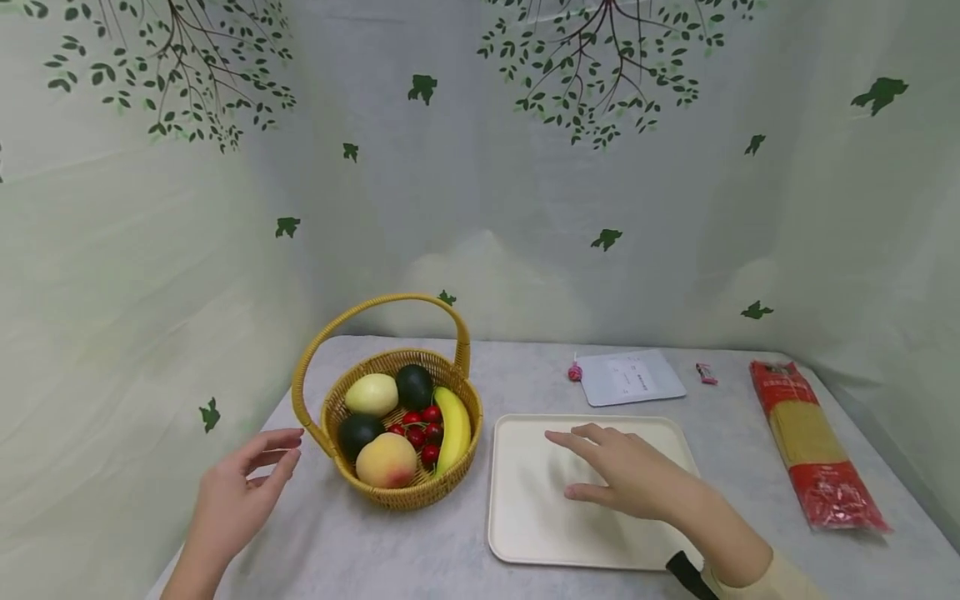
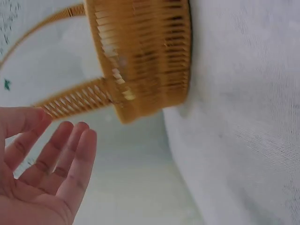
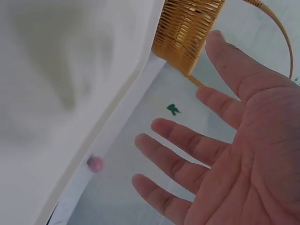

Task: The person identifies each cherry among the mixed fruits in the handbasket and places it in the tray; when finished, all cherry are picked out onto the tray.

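Note:
A woven basket (image 1: 405, 498) with a tall arched handle (image 1: 303, 379) stands on the table. In it lie a banana (image 1: 453, 429), a peach (image 1: 386, 461), several red cherries (image 1: 416, 437), two dark green avocado-like fruits (image 1: 415, 387) and a pale yellow-green oval fruit (image 1: 372, 394). My left hand (image 1: 243, 492) is at the basket's left, fingers loosely bent, fingertips close by the handle's lower end; whether they touch it I cannot tell. My right hand (image 1: 630, 471) hovers over a cream tray (image 1: 517, 533), palm down, fingers spread in the right wrist view, holding nothing.
Behind the tray lie a pale flat packet (image 1: 633, 377), a small pink ball-shaped thing (image 1: 574, 372) and a little red wrapped piece (image 1: 706, 373). A red and yellow bag (image 1: 813, 442), seemingly of noodles, lies at the right. Leaf-printed curtains (image 1: 487, 208) surround the table.

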`<state>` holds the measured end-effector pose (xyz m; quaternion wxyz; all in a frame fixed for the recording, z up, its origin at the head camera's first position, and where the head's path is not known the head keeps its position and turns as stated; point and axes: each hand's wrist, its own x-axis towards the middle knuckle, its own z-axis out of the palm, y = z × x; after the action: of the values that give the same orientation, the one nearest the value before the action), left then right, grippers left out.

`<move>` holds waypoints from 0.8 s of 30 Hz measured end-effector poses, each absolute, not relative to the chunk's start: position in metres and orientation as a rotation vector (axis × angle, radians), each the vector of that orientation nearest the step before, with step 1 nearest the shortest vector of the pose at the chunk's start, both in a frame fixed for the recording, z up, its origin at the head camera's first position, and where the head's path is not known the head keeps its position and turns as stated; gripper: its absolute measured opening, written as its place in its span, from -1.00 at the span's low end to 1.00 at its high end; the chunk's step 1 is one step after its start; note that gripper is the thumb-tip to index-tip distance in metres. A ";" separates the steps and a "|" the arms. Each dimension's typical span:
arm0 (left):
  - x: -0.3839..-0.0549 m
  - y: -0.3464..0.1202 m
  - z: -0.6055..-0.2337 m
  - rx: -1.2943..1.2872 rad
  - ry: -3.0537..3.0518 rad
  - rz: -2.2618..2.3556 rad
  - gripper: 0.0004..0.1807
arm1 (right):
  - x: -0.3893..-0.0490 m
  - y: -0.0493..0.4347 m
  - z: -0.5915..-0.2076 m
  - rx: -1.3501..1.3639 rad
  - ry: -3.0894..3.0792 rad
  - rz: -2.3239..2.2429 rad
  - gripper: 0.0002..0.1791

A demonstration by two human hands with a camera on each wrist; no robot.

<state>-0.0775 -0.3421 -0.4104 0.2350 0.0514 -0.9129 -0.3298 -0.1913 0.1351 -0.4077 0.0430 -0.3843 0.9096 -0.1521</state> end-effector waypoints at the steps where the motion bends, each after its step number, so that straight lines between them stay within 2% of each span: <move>1: -0.081 -0.347 -0.413 0.172 -2.513 -0.965 -0.69 | -0.194 0.131 -0.407 -1.187 2.768 -0.465 -0.24; 4: -0.094 -0.357 -0.422 0.235 -2.547 -1.195 -0.51 | -0.200 0.116 -0.404 -1.216 2.729 -0.455 -0.28; 8: -0.113 -0.366 -0.431 0.222 -2.534 -1.527 -0.42 | -0.209 0.093 -0.399 -1.272 2.685 -0.425 -0.32; 16: -0.142 -0.379 -0.434 0.142 -2.533 -1.748 -0.42 | -0.229 0.051 -0.387 -1.383 2.599 -0.429 -0.44; 24: -0.152 -0.379 -0.440 0.181 -2.519 -1.792 -0.40 | -0.248 0.009 -0.384 -1.395 2.489 -0.482 -0.50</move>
<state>-0.1518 -0.3792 -0.4402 0.0223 0.0584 -0.8132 -0.5786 -0.2483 0.0088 -0.3839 0.1236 -0.4782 0.8536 -0.1654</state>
